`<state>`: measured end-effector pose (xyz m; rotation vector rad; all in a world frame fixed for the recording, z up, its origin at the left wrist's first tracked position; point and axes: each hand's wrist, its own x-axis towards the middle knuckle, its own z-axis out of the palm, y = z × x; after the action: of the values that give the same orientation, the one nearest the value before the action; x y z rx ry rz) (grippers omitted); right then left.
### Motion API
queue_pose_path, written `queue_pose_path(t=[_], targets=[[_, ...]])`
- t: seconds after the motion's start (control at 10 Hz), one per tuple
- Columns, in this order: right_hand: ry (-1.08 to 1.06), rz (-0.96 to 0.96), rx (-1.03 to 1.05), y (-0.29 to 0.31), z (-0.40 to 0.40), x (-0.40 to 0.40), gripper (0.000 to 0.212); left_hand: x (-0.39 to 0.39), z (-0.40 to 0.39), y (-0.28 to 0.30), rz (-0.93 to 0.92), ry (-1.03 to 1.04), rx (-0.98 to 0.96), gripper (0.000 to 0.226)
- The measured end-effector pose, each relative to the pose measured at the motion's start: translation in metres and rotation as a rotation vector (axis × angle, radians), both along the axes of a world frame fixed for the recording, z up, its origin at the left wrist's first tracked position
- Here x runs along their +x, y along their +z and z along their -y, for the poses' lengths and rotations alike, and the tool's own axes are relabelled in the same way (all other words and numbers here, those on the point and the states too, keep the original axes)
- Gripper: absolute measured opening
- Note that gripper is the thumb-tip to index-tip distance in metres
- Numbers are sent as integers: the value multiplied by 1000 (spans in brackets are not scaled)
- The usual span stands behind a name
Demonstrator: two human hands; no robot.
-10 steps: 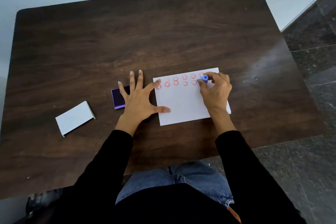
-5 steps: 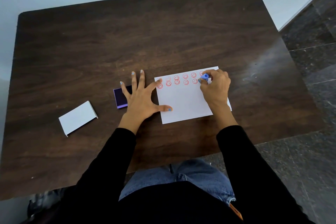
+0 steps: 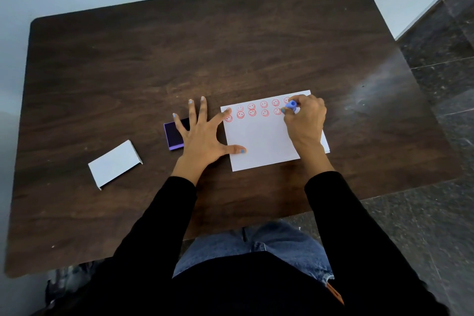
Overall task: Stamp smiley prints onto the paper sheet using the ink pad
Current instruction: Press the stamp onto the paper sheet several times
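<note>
Two rows of red smiley prints (image 3: 264, 108) run along the far edge of the paper sheet (image 3: 259, 141), which lies on the dark desk (image 3: 179, 46) in front of the seated person. The right hand (image 3: 305, 120) closes its grip round a small blue stamp (image 3: 292, 104), fingertips pinched on the barrel, its foot at the right end of the second row. To do this step well, the stamp should likely be pressed straight down, held level and lifted cleanly so the print does not smear. The left hand (image 3: 202, 133) lies flat with fingers spread wide and holds nothing; its forefinger and thumb rest on the sheet's left edge to pin it. The purple ink pad (image 3: 173, 136) sits just left of the sheet, partly under the left fingers. A white lid (image 3: 114, 163) lies well apart to the left.
</note>
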<state>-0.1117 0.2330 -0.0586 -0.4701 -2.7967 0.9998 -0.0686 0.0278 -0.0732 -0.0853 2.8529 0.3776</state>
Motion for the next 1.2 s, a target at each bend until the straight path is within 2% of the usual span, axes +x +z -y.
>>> queue_pose_path(t=[0.4, 0.5, 0.6, 0.7, 0.8, 0.9, 1.0, 1.1, 1.2], targets=[[-20, 55, -15, 6, 3, -4, 32, 0, -1, 1, -2, 0, -2, 107], [-43, 98, -100, 13, -2, -7, 25, 0, -2, 2, 4, -10, 4, 108], [-358, 3, -555, 26, -15, -8, 19, 0, -1, 3, 0, -26, 7, 107], [-583, -85, -1016, 44, -32, -12, 13, 1, -2, 8, 16, -44, -2, 106], [-654, -152, -1163, 60, -45, -14, 30, 2, -3, 16, -9, -15, 27, 103], [-674, -176, -1219, 67, -48, -13, 28, 7, 5, 30, -92, 26, 44, 88], [-734, -172, -1277, 69, -50, -15, 19, 16, 19, 43, -124, 63, 52, 53], [-780, -168, -1303, 67, -53, -17, 15, 19, 25, 51, -42, 96, -11, 44], [-797, -163, -1306, 65, -54, -17, 15, 19, 22, 52, -1, 79, -48, 44]])
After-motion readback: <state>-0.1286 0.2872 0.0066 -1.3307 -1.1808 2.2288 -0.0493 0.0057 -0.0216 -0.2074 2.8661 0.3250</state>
